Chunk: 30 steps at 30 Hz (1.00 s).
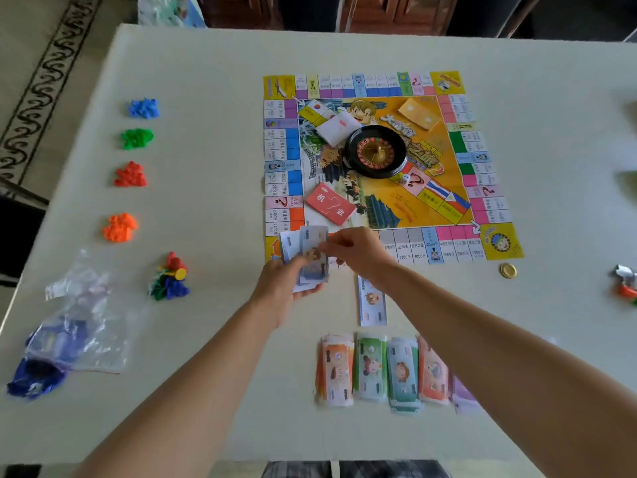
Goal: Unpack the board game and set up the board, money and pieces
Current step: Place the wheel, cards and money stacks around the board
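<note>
- The left hand grips a fanned wad of pale blue paper banknotes above the near-left corner of the colourful square paper game board, which lies flat on the pale table.
- The right hand pinches the top note's edge between thumb and fingertips.
- This is best done by holding the wad firm, peeling off one note at a time and laying it squarely on the single pale blue note just in front of the board, probably its matching pile.
- Readable: the red card deck says "机会"; near-edge board squares show 1200, 3000, 2000.
</note>
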Tool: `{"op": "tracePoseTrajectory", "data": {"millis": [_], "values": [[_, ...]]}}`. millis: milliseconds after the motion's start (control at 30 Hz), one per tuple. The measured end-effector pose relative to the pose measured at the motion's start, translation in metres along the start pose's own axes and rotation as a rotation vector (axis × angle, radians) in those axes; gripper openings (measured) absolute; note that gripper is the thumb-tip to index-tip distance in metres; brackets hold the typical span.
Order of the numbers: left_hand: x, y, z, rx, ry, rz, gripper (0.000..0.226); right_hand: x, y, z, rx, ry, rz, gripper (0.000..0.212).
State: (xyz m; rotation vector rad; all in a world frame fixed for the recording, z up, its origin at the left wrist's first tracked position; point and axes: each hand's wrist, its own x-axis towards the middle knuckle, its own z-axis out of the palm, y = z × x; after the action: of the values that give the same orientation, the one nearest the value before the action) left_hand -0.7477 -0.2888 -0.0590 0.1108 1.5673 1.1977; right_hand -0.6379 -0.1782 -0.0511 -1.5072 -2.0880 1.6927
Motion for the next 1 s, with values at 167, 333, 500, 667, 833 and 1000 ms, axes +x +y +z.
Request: {"op": "tracePoseTrajectory", "data": {"millis": [167, 333, 500, 667, 833, 1000], "values": [[0.021, 0.030, -0.035, -0.022, 0.216, 0.080, 0.016, 0.038, -0.043, 0.004, 0.095, 0.020, -0.017, 0.010], [0.050, 0.059, -0.078, -0.036, 0.411, 0.161, 0.007, 0.086, -0.084, 0.033, 0.031, 0.050, -0.025, 0.010], [0.083, 0.087, -0.111, 0.102, 0.513, 0.237, 0.011, 0.140, -0.106, 0.080, -0.137, 0.145, -0.020, 0.009], [0.119, 0.106, -0.120, 0.032, 0.383, 0.172, 0.006, 0.172, -0.110, 0.102, -0.399, 0.233, 0.016, 0.017], [0.135, 0.126, -0.106, 0.048, 0.276, 0.132, 0.010, 0.188, -0.124, 0.082, -0.066, 0.187, -0.083, 0.018], [0.153, 0.156, -0.069, 0.168, 0.151, 0.109, 0.008, 0.203, -0.142, 0.032, 0.106, -0.003, -0.152, 0.009]]}}
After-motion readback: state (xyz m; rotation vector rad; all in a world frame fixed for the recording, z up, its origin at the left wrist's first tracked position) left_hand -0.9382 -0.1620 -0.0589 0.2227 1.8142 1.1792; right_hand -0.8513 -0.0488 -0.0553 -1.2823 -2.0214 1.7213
